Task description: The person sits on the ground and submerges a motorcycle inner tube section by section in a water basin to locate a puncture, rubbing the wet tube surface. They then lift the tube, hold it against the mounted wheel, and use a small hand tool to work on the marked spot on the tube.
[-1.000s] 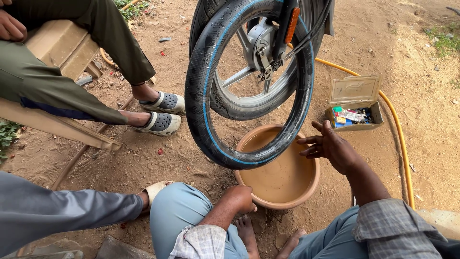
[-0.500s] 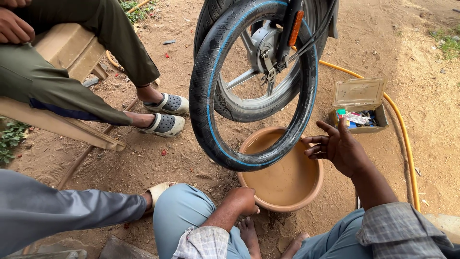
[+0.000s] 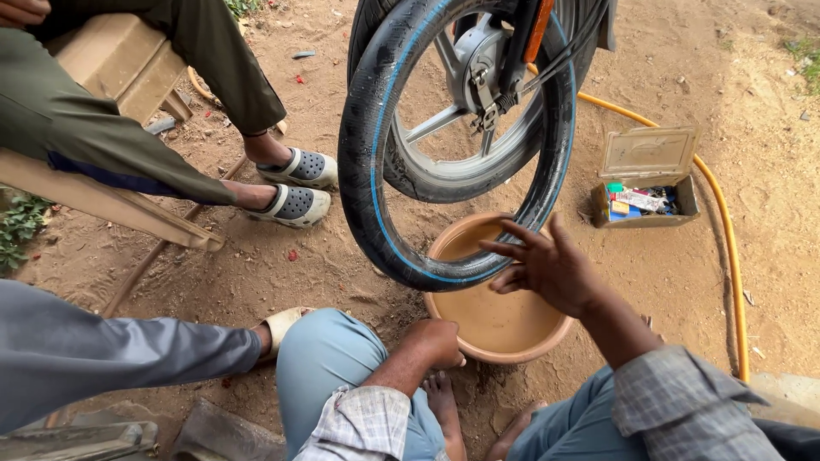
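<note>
- The tube (image 3: 369, 179), black with a thin blue line, hangs as a loop around the wheel (image 3: 478, 111) in the upper middle of the frame. Its lowest arc dips to the near rim of the basin (image 3: 547, 337).
- The basin sits at centre, just below the tube, and holds brown water. The tube's bottom looks to be at the rim, not in the water, though the exact gap cannot be told.
- The right hand (image 3: 547, 269) is right of centre, over the basin. Its fingers are spread wide and its fingertips (image 3: 494, 247) lie against the tube's lower arc. It pinches nothing.
- The left hand (image 3: 437, 341) is lower centre, curled into a loose fist against the basin's near-left rim. Whether it grips the rim or only rests there cannot be told.
- The step in hand, as I judge it, is feeding the tube's lower part toward the water, with the right hand guiding and the left steadying the basin.
- A next move would call for the right hand closing around the tube, then pressing that section down under the water while the basin stays put.
- An open box (image 3: 645, 205) of small items lies at the right, with a yellow hose (image 3: 726, 248) curving past it.
- At the upper left a seated person's sandals (image 3: 295, 205) rest on the dirt. Another person's grey sleeve (image 3: 102, 350) crosses the lower left.
</note>
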